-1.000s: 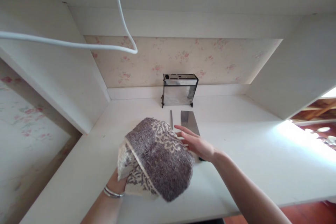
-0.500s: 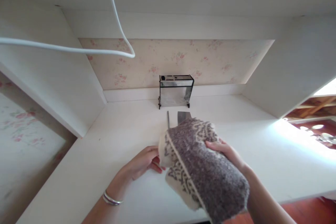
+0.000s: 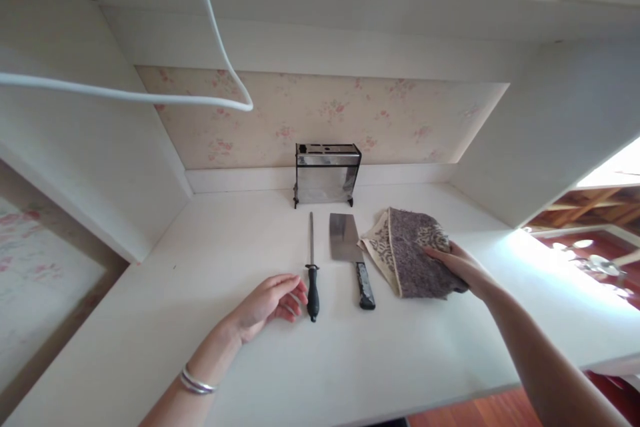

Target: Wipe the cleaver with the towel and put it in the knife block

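Head view: L hand [image 3: 273, 303] is empty, thumb & fingers slightly curled w/ a gap between them, palm turned inward, wrist w/ silver bangle [image 3: 197, 383] low on the near side; forearm slants in from bottom L. Just R of its fingertips lies the honing steel [image 3: 313, 293], rod pointing away from the hand; can't tell if fingertips brush the handle. Steel should be stiff, fairly light, prob. heaviest at the grip, rod smooth & apt to roll; best hold = round the black handle, below the guard. Further R of L hand, flat on the white counter [image 3: 280, 380], is the cleaver [image 3: 343, 240]: rigid, prob. blade-heavy, so take it by the dark handle, close up to the blade, fingers off the edge; handle looks worn or wrapped, maybe slick. Beyond both tools, farthest from the hands, stands a metal-and-clear rack [image 3: 327, 183]. R of cleaver, at R hand's fingertips, is the folded cloth [image 3: 415, 260]: soft, light, floppy, not fragile, grippy pile; pinch thru all layers at the R edge or it'll unfold. R hand [image 3: 465, 267] seems closed on that R edge, digits on top, the rest hidden under or behind, so that's a fair guess; its forearm runs in from bottom R, wrist near straight.
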Demonstrator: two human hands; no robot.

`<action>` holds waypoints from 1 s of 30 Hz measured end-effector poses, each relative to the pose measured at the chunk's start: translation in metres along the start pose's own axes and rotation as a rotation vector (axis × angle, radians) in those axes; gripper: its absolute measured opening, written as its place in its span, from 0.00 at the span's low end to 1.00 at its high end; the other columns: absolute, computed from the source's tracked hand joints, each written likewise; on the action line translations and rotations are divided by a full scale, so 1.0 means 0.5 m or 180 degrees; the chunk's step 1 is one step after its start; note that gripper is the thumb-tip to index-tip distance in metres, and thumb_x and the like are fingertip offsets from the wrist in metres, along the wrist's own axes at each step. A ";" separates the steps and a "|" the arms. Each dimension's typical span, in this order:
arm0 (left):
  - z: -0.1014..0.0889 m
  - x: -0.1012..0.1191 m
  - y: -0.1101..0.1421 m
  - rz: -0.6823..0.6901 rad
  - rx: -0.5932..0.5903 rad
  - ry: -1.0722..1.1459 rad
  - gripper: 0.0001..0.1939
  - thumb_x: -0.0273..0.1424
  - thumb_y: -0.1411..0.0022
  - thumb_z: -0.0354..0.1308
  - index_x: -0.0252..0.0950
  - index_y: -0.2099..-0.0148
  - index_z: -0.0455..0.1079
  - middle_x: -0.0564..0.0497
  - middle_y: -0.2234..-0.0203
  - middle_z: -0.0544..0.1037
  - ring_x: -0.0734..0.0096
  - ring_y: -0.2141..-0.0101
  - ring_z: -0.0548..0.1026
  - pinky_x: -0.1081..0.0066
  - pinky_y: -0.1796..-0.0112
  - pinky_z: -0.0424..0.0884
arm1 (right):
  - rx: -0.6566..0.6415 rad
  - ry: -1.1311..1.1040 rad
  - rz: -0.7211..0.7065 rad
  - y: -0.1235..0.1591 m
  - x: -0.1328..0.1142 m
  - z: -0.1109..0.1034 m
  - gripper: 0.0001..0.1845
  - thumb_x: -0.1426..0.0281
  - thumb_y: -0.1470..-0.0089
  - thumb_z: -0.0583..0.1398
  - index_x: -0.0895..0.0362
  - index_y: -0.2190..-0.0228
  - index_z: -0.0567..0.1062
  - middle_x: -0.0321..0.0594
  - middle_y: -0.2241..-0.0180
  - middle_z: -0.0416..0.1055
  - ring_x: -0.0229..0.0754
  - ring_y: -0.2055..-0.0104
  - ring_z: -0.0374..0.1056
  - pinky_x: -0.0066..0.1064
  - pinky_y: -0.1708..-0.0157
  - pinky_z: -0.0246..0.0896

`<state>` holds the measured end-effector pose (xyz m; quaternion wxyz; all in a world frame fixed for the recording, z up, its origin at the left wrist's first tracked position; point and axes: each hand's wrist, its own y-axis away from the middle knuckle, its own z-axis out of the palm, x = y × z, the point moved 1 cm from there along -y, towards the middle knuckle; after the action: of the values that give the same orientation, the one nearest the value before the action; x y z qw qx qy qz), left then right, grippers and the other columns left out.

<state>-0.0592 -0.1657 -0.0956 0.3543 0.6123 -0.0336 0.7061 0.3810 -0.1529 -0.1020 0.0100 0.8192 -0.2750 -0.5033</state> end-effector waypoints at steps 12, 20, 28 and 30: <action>0.000 -0.009 -0.006 0.0035 0.0057 0.0078 0.15 0.41 0.40 0.54 0.32 0.63 0.69 0.48 0.69 0.74 0.76 0.73 0.70 0.74 0.70 0.65 | 0.1561 0.1441 -0.1959 0.061 -0.045 0.057 0.22 0.52 0.48 0.54 0.52 0.58 0.71 0.42 0.61 0.69 0.44 0.64 0.66 0.37 0.60 0.62; 0.002 -0.013 -0.007 0.0126 0.0190 -0.0023 0.14 0.40 0.43 0.58 0.32 0.65 0.69 0.50 0.71 0.73 0.75 0.73 0.70 0.72 0.68 0.66 | -0.1164 0.2288 -0.2889 0.185 -0.126 0.179 0.19 0.69 0.43 0.48 0.50 0.52 0.70 0.41 0.60 0.72 0.43 0.62 0.69 0.31 0.63 0.62; 0.002 -0.016 -0.008 0.0200 0.0212 -0.0101 0.15 0.41 0.44 0.58 0.32 0.64 0.69 0.48 0.70 0.73 0.74 0.72 0.70 0.72 0.69 0.66 | -0.1612 0.3514 -0.3131 0.170 -0.150 0.212 0.26 0.76 0.53 0.52 0.46 0.52 0.70 0.41 0.65 0.75 0.48 0.65 0.72 0.32 0.69 0.60; 0.003 -0.017 -0.008 0.0218 0.0226 -0.0129 0.16 0.42 0.44 0.58 0.32 0.64 0.68 0.48 0.70 0.73 0.73 0.72 0.70 0.71 0.69 0.67 | -0.1593 0.3710 -0.3126 0.168 -0.150 0.215 0.24 0.76 0.51 0.51 0.48 0.53 0.70 0.42 0.72 0.74 0.48 0.70 0.73 0.32 0.73 0.57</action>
<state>-0.0558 -0.1674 -0.1043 0.3072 0.6371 -0.0367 0.7059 0.2293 -0.1616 -0.0689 0.1128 0.9511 0.2874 0.0119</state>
